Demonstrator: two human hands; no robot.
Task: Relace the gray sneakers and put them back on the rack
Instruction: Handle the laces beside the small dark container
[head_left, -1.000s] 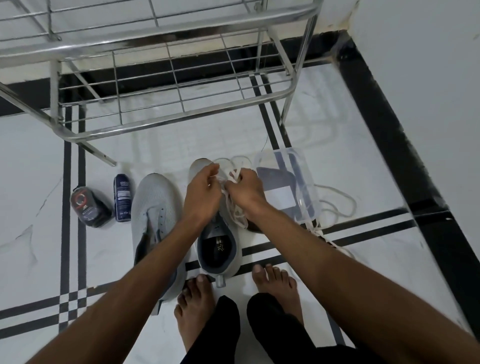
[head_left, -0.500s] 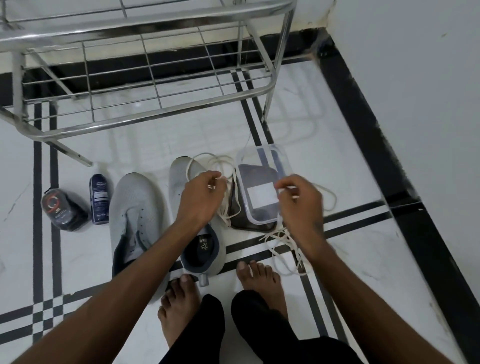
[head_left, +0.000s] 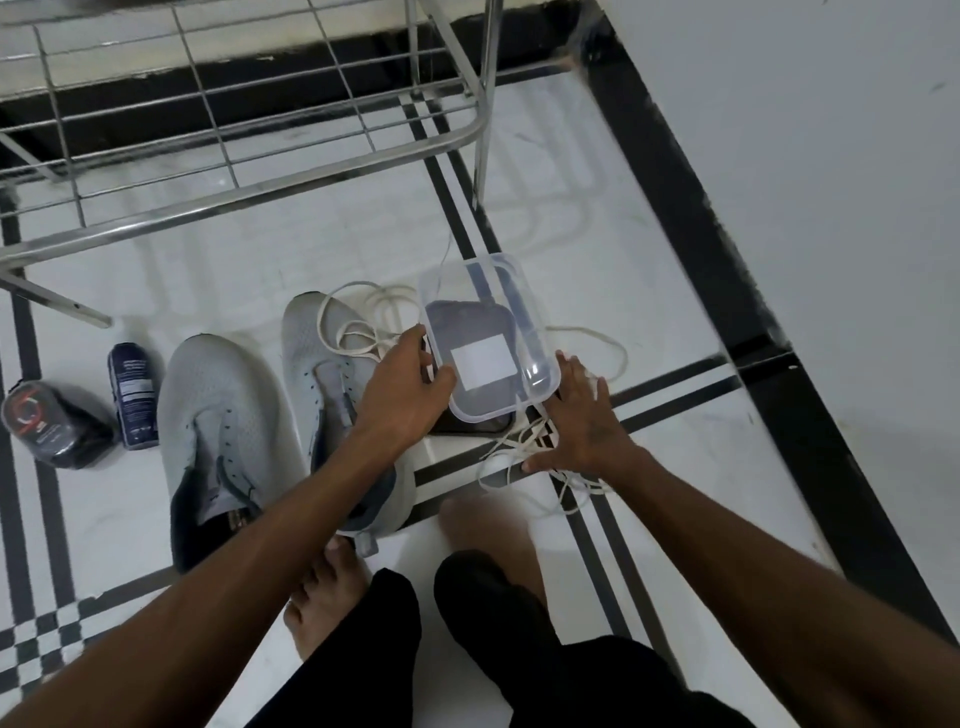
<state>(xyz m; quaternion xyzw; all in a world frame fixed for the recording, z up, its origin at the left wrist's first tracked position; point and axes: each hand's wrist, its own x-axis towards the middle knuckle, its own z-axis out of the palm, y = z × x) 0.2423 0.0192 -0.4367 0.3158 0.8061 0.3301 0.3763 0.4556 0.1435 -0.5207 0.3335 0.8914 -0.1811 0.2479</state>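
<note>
I am crouched barefoot in the corner of a home, likely an entryway or hallway. The floor (head_left: 675, 457) under me is glossy white tile crossed by black stripes, with a black border running along a plain white wall (head_left: 805, 156) at two o'clock. A steel wire shoe rack (head_left: 249, 208) stands at eleven o'clock. Gray sneakers (head_left: 223, 415), loose laces (head_left: 358, 332) and two shoe-care bottles (head_left: 130, 395) lie on the tiles.

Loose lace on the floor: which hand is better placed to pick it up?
Right. The right hand is spread directly over the loose lace beside the clear container. The left hand is at the container's other edge, by the right sneaker.
</note>
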